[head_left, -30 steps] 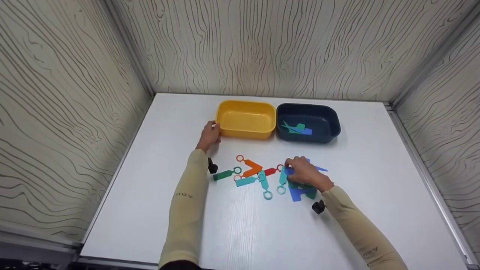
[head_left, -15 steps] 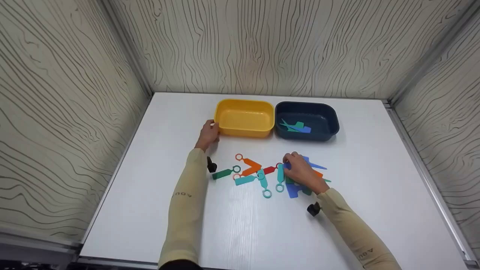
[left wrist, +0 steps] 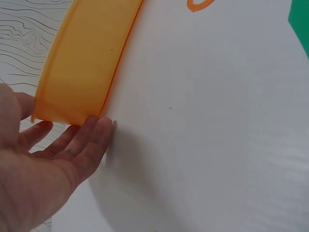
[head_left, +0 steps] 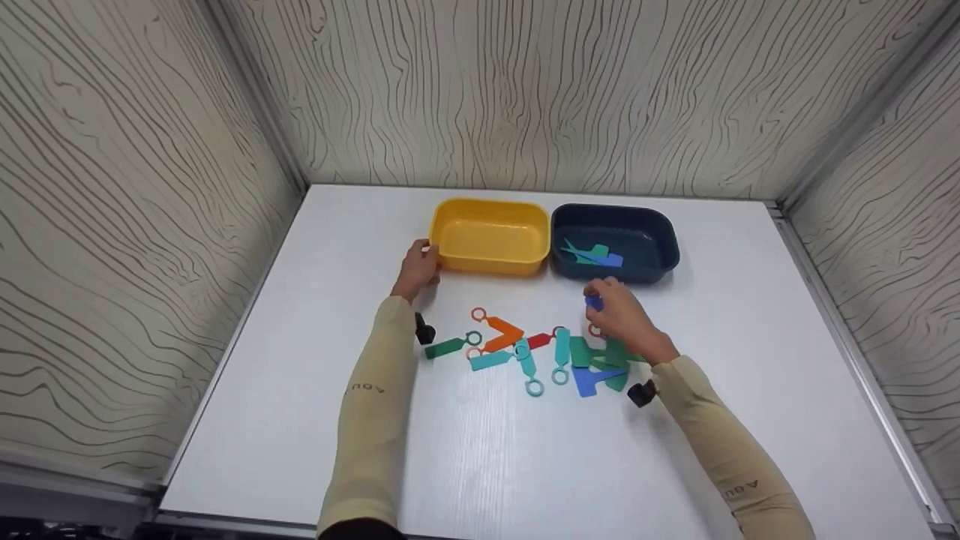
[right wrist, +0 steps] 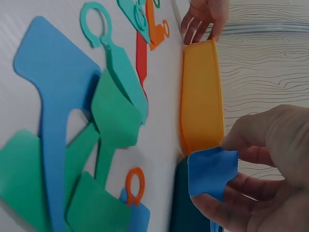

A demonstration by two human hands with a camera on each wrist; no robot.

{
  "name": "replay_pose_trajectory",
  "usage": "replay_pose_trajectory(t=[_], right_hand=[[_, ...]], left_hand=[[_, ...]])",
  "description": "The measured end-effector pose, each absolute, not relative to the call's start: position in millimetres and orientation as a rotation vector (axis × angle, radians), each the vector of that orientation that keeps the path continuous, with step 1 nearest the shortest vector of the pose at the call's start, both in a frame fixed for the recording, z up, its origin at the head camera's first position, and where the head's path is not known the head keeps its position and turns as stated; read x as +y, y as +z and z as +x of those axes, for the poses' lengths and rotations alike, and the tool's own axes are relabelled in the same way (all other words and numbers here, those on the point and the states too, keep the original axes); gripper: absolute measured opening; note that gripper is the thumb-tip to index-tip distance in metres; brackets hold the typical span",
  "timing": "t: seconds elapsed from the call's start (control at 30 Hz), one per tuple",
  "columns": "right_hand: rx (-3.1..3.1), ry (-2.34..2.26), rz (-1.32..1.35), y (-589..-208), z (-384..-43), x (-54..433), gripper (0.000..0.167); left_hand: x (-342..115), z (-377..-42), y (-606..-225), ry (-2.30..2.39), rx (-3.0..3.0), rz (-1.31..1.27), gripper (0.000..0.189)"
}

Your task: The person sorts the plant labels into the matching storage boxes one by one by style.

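At the left end of the yellow bin [head_left: 487,265], my left hand [head_left: 416,271] holds the rim and corner, its fingertips against the outer wall in the left wrist view. My right hand [head_left: 624,313] pinches a blue T-shaped plant label [right wrist: 212,169] by its broad head, with the stem pointing down. This hand is just in front of the navy bin [head_left: 651,251], above the table. Inside that bin lie a few green and blue labels [head_left: 596,256]. Below the right hand is a loose pile of green labels [head_left: 581,351] and a blue label [head_left: 586,381].
Left of the pile lie several ring-ended tags: a dark green tag [head_left: 446,347], orange tags [head_left: 504,328], turquoise tags [head_left: 491,361] and a red tag [head_left: 538,342]. Wood-patterned walls [head_left: 510,97] enclose the back and both sides of the white table [head_left: 465,465].
My right hand has lifted the blue label off the pile and carried it back toward the navy bin, uncovering green labels. The left hand has stayed at the yellow bin.
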State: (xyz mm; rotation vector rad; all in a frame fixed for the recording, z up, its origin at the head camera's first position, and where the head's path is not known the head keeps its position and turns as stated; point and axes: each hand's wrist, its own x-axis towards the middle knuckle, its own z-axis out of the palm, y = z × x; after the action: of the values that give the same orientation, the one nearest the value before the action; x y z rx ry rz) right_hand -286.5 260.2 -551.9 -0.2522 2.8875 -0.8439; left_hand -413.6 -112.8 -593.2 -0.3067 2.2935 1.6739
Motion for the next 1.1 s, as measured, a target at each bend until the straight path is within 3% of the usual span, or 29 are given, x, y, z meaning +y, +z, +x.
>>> replay_pose_trajectory(t=[0.43,1.1], right_hand=[[2.99,-0.798,-0.444,-522.8,-328.5,280.7,0.032],[2.905,-0.715,-0.351,-498.0,-389.5,294.7,0.04]], left_hand=[[-114.9,-413.3,-593.9,1.695,2.267,-0.308,0.051],[-112.2,-414.6,-593.1,1.633,2.317,-0.305,0.051]])
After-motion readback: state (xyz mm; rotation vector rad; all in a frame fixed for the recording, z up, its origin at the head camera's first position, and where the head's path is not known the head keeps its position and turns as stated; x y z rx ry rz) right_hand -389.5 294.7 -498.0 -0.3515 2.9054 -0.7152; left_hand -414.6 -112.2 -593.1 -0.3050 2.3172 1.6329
